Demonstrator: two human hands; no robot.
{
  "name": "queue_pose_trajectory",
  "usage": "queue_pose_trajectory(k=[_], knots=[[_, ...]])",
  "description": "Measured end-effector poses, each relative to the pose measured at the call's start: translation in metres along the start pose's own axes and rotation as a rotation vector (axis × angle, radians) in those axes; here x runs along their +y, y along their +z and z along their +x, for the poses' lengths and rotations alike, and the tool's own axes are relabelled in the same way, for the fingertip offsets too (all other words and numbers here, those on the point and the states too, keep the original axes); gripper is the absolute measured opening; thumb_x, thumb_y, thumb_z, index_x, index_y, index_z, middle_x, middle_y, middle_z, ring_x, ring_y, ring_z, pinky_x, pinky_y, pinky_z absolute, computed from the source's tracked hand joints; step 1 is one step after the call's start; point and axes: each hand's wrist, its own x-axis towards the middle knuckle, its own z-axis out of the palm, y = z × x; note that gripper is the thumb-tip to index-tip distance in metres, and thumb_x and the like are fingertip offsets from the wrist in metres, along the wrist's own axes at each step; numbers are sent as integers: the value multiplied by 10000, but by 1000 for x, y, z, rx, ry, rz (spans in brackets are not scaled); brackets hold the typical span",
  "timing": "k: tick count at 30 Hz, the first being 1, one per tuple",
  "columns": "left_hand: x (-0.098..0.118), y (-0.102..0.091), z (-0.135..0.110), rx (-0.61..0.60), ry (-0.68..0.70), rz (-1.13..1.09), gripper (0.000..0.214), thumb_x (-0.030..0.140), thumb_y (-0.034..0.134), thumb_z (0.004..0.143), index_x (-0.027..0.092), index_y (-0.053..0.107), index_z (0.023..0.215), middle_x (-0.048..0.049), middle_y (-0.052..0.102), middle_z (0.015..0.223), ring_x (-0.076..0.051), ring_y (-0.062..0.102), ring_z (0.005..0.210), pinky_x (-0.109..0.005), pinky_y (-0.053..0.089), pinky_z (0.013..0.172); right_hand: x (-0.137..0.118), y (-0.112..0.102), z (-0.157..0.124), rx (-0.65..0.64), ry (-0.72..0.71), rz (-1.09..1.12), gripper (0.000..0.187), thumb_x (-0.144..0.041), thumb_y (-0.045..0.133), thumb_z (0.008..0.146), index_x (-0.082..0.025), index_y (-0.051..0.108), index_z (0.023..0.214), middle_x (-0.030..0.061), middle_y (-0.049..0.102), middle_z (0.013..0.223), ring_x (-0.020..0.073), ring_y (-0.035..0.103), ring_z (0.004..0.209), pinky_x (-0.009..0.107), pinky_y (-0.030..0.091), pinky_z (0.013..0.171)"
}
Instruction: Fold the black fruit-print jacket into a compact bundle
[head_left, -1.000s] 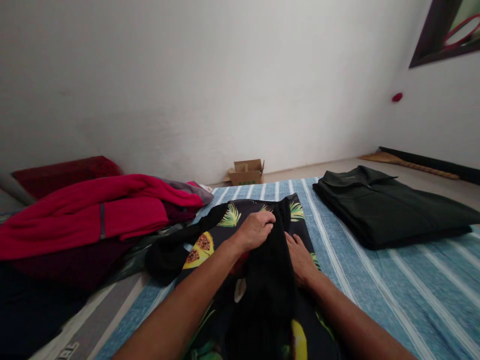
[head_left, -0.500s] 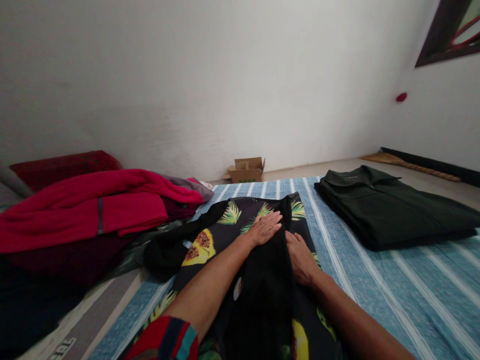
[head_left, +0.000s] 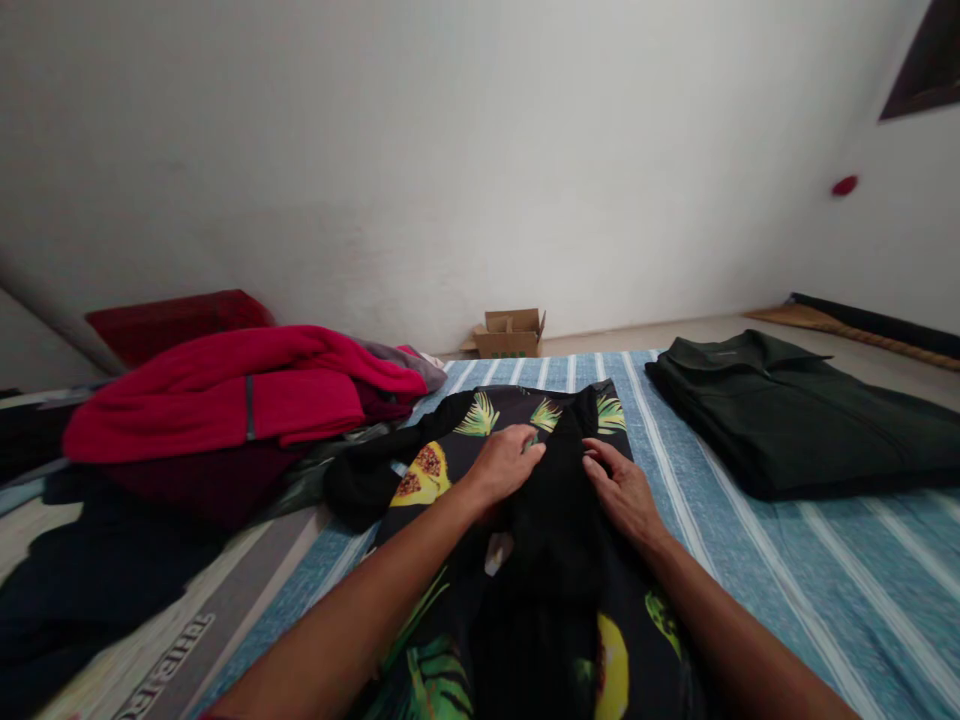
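A black garment with yellow and green fruit prints (head_left: 450, 450) lies spread on the blue striped mat (head_left: 825, 590) in front of me. A plain black folded strip (head_left: 559, 520) runs down its middle. My left hand (head_left: 504, 463) rests on the left edge of that strip, fingers curled down onto the cloth. My right hand (head_left: 622, 487) lies on the strip's right edge, fingers bent and pressing the fabric. Both hands touch the black strip near its far end, one on each side.
A folded dark green jacket (head_left: 795, 410) lies on the mat to the right. A heap of red and dark clothes (head_left: 240, 395) sits at the left. A small open cardboard box (head_left: 511, 333) stands by the white wall.
My left hand has drawn back a little from a flat press and curled. My right hand has moved up onto the strip's right edge. The view has shifted slightly left.
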Motion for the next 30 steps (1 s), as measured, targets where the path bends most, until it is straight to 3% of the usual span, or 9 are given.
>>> queue_pose_trajectory(k=[2, 4, 8, 11, 16, 19, 22, 24, 30], knots=[[8, -18, -47, -2, -150, -66, 305, 376, 442, 840, 149, 644, 855, -55, 659, 825, -189, 599, 772, -281, 430, 705, 0, 0, 0, 3, 8, -18, 442, -419, 446, 832, -176, 594, 1170, 67, 670, 1047, 231, 611, 961, 391, 454, 878], [16, -27, -94, -51, -258, -112, 337, 457, 508, 791, 154, 645, 846, -35, 641, 791, -181, 587, 737, -265, 417, 661, 1, 1, 0, 4, -27, -52, 431, -428, 445, 839, -181, 610, 1152, 76, 649, 1112, 234, 584, 1035, 394, 424, 931], [29, -15, -150, -168, -285, -167, 320, 415, 637, 665, 190, 657, 891, -28, 620, 883, -198, 565, 831, -270, 415, 711, 6, 2, 0, -35, -137, -143, 384, -405, 477, 821, -182, 644, 1087, 88, 651, 1061, 224, 590, 1002, 377, 434, 918], [34, -1, -156, -50, -298, -302, 182, 275, 615, 641, 171, 650, 786, -40, 613, 872, -219, 550, 886, -299, 412, 784, 8, 2, 0, -45, -188, -203, 355, -383, 469, 820, -192, 653, 1055, 84, 646, 1026, 214, 596, 962, 369, 448, 890], [41, 0, -154, 27, -593, -1305, 144, 221, 607, 648, 161, 616, 780, -12, 654, 731, -189, 623, 718, -281, 467, 668, 9, 1, -1, -59, -216, -253, 351, -384, 472, 810, -171, 669, 1007, 96, 618, 1059, 214, 579, 994, 363, 437, 913], [38, 3, -163, 52, -823, -1687, 122, 150, 626, 613, 168, 585, 727, 10, 654, 647, -155, 633, 617, -250, 483, 626, 11, 1, 0, -54, -209, -281, 355, -401, 484, 798, -168, 680, 981, 108, 594, 1112, 226, 558, 1038, 377, 424, 937], [33, 12, -174, -198, -1016, -1823, 97, 184, 599, 644, 133, 603, 727, -42, 674, 637, -187, 653, 602, -289, 511, 666, 13, 1, 0, -53, -202, -311, 357, -401, 487, 794, -170, 684, 982, 109, 586, 1136, 231, 549, 1056, 392, 410, 954], [32, 16, -180, -340, -1051, -1876, 175, 237, 593, 676, 102, 625, 784, -87, 698, 700, -219, 672, 664, -325, 516, 726, 14, 1, 0, -61, -206, -327, 370, -401, 486, 794, -158, 684, 989, 114, 586, 1138, 229, 553, 1054, 380, 411, 954], [40, 13, -184, -154, -905, -1712, 270, 151, 716, 615, 138, 632, 871, -51, 711, 769, -205, 680, 705, -333, 513, 744, 16, 0, 1, -71, -215, -364, 378, -395, 479, 791, -144, 687, 982, 123, 592, 1123, 231, 563, 1035, 374, 425, 935]])
